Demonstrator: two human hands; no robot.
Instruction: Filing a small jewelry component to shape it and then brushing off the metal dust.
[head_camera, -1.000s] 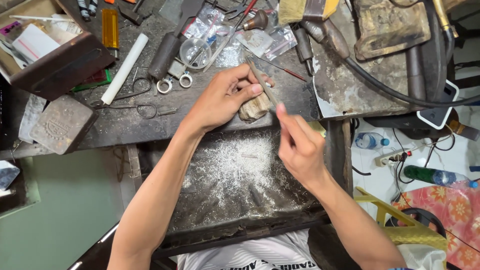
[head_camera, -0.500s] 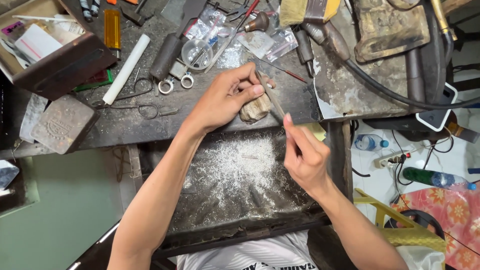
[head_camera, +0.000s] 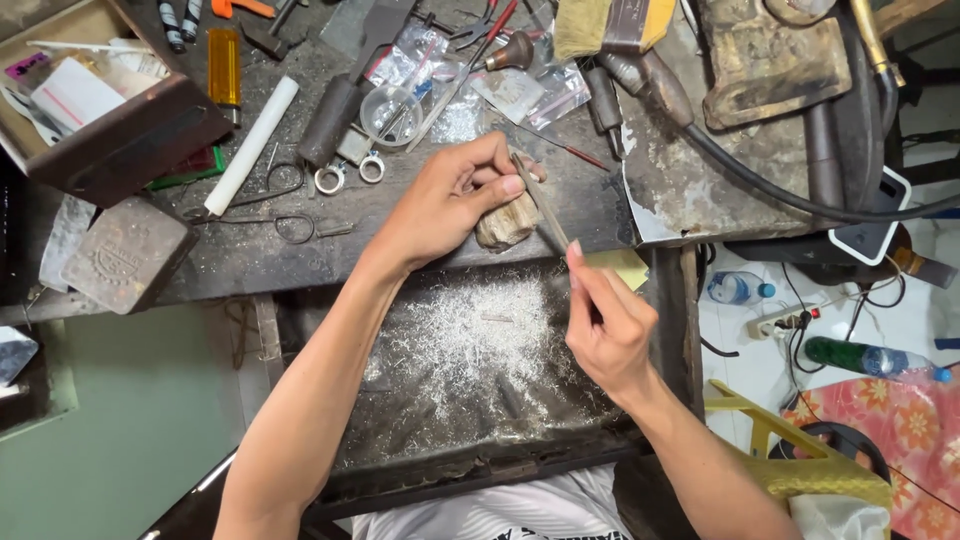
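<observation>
Where bags lie, yellow lighter (head_camera: 223, 66)

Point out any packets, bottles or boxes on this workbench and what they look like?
Clear plastic bags: bench top, beyond the hands, small and crumpled.
Embossed metal tin: bench's left edge, flat, grey-brown.
Water bottle: floor at right, clear with blue cap.
Green bottle: floor, lying down.

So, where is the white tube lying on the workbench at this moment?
In the head view the white tube lies diagonally on the upper left of the workbench, between the brown box and the dark tool handle, below the yellow lighter.
</observation>
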